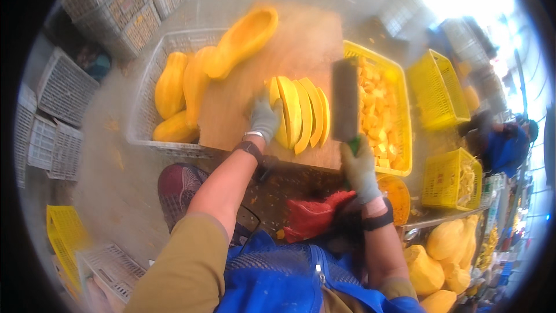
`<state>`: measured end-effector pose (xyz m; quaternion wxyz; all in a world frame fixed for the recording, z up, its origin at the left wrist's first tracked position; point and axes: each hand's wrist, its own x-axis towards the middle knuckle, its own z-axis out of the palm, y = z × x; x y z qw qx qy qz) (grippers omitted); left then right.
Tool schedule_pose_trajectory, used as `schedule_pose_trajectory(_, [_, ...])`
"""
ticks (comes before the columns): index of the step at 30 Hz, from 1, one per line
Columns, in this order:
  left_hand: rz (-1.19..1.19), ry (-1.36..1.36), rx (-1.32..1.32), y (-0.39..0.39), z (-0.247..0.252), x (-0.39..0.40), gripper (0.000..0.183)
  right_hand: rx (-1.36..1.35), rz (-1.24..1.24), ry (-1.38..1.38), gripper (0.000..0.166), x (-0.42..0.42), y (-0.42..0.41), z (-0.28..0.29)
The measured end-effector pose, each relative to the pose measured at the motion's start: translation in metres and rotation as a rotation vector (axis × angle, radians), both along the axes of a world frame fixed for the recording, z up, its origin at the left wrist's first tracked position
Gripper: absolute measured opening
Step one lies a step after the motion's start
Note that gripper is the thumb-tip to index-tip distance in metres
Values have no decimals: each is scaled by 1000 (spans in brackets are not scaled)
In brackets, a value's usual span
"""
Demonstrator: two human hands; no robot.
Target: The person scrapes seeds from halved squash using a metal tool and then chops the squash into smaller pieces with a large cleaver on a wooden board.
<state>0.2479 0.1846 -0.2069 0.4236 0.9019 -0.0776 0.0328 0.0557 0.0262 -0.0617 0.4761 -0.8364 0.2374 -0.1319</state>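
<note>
My left hand (266,115), in a light work glove, rests against the left side of several long yellow pumpkin slices (299,113) on a wooden cutting board (234,113). The slices stand side by side in a fanned row. My right hand (360,165), gloved too, grips the green handle of a cleaver (345,100). Its broad blade, blurred, is at the right of the slices, apart from them, over the board's right edge. At the board's upper left lies a hollowed pumpkin half (243,39).
Left of the board, a pale plastic crate (143,108) holds peeled pumpkins (170,87). On the right, a yellow crate (406,139) contains pumpkin cubes (375,117). Further right are more yellow crates (441,91), a person in blue (506,145) and a heap of pumpkins (423,269). A red cloth (310,217) lies below.
</note>
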Motion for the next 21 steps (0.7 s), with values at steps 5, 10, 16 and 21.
schedule_pose_trajectory(5, [-74, 214, 392, -41, 84, -44, 91, 543, -308, -82, 22, -16, -36, 2])
schedule_pose_trajectory(10, [-263, 199, 491, -23, 56, -31, 80, 580, -265, -31, 23, -16, -35, 6])
schedule_pose_trajectory(16, [-373, 96, 751, 38, 48, 10, 74, 508, -183, 74, 30, -18, -43, 9])
schedule_pose_trajectory(21, [-346, -69, 341, -8, 50, -2, 89, -100, -76, 388, 37, -9, -44, -7])
